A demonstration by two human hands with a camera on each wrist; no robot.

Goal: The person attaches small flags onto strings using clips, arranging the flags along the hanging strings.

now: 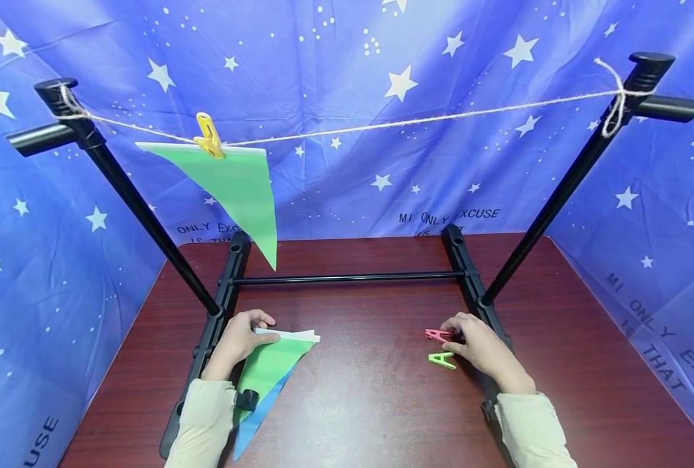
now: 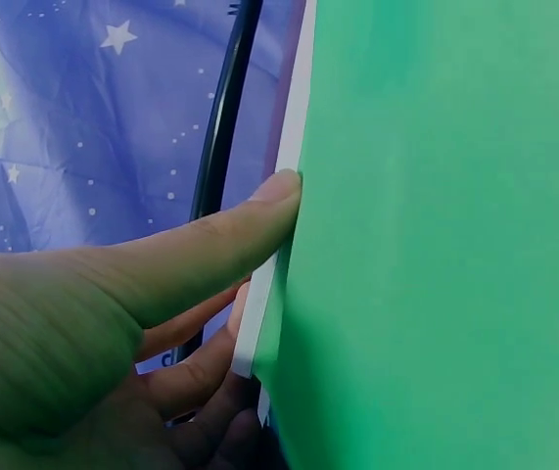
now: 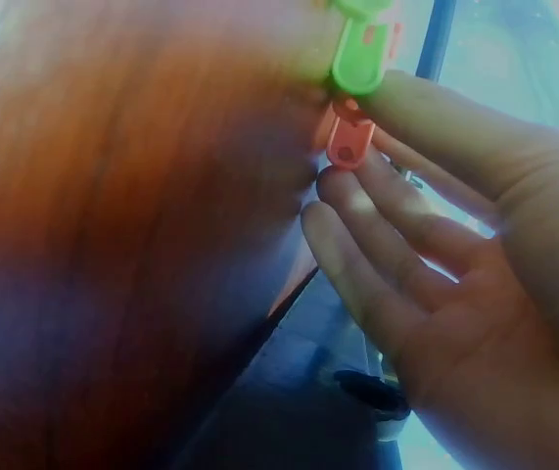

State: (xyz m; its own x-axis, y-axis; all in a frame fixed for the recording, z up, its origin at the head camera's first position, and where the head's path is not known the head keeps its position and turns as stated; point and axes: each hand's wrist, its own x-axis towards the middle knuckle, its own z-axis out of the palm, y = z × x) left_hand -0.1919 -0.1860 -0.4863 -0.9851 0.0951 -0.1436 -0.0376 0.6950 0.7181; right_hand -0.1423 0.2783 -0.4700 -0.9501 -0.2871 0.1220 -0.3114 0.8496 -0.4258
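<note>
My left hand (image 1: 243, 338) pinches the white top edge of a green triangular pennant (image 1: 273, 361), thumb in front and fingers behind. A blue pennant (image 1: 259, 416) shows beneath the green one, its top hidden. The left wrist view shows the thumb on the white edge (image 2: 297, 98). My right hand (image 1: 480, 341) is at a pink clothespin (image 1: 436, 335) on the table, thumb and forefinger on either side of its near end. Beside the thumb lies a light green clothespin (image 1: 442, 360). In the right wrist view the other fingers (image 3: 357, 274) are loosely extended.
A string (image 1: 382, 124) runs between two black posts (image 1: 563, 175) of a stand. A yellow clothespin (image 1: 208, 135) holds another green pennant (image 1: 238, 185) on its left part. A black crossbar (image 1: 347, 278) joins the stand's feet. Blue star-printed cloth (image 1: 347, 71) surrounds the table (image 1: 370, 403).
</note>
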